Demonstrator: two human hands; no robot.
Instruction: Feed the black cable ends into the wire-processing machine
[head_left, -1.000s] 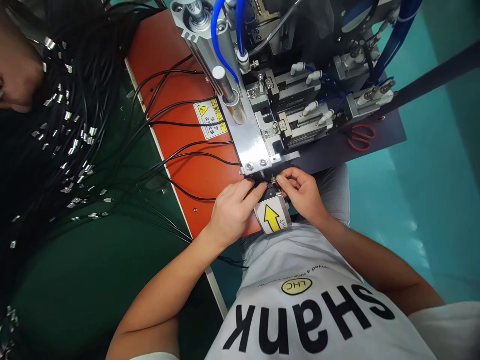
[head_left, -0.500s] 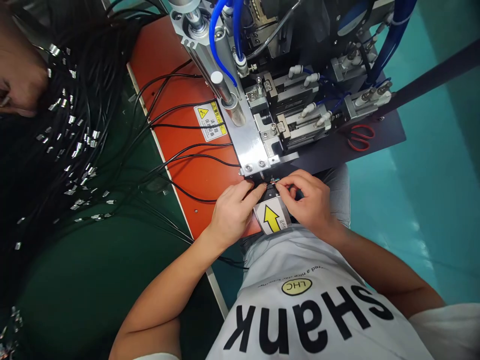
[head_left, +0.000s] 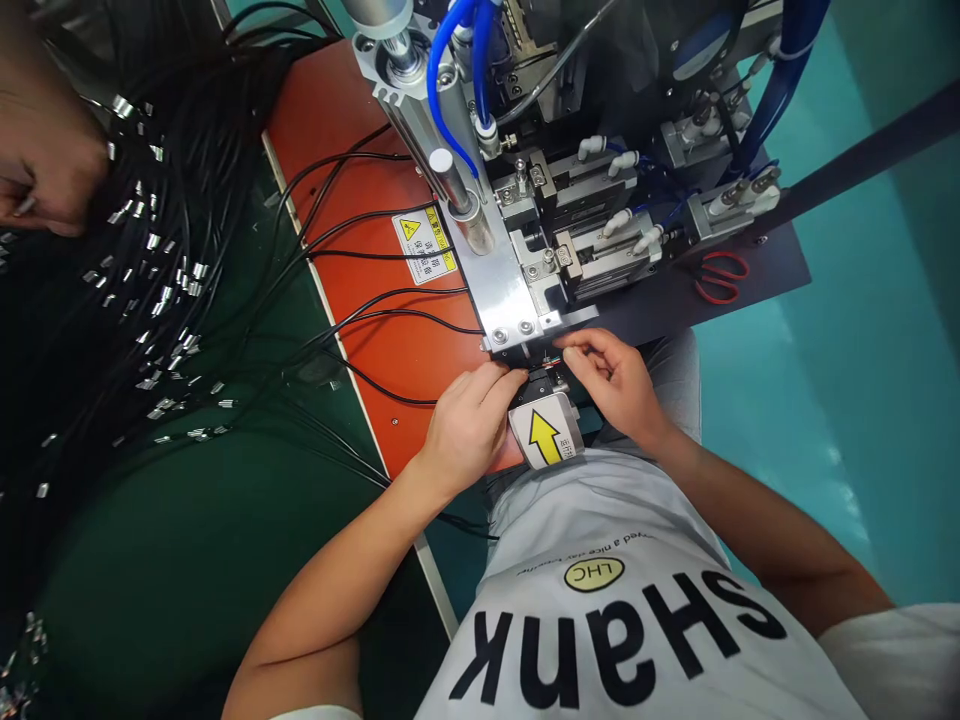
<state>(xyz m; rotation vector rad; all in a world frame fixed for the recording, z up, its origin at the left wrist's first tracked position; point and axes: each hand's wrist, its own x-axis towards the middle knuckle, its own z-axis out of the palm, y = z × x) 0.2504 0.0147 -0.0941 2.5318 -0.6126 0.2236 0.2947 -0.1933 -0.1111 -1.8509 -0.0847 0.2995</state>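
Note:
At the front of the bench machine [head_left: 504, 300], my left hand [head_left: 469, 420] is closed, thumb and forefinger together at the edge of a small black fixture [head_left: 538, 388]. A black cable [head_left: 390, 392] runs across the orange plate and goes in under this hand. Thin coloured wire ends [head_left: 551, 363] stick out past the left fingertips, over the fixture. Just right of them is my right hand [head_left: 615, 385], its thumb and forefinger slightly apart, the forefinger close below the metal head. I see nothing between those fingers.
Black cables with metal-tipped ends [head_left: 165, 290] lie heaped on the green mat at left, beside another person's hand [head_left: 52, 160]. Red-handled scissors [head_left: 720, 277] rest on the dark base at right. Blue air hoses [head_left: 442, 90] rise over the machine. A yellow-arrow label [head_left: 545, 437] faces me.
My right hand has moved slightly away from the wire ends, and its thumb and forefinger have parted. My left hand stays at the fixture. The whole view has shifted a little.

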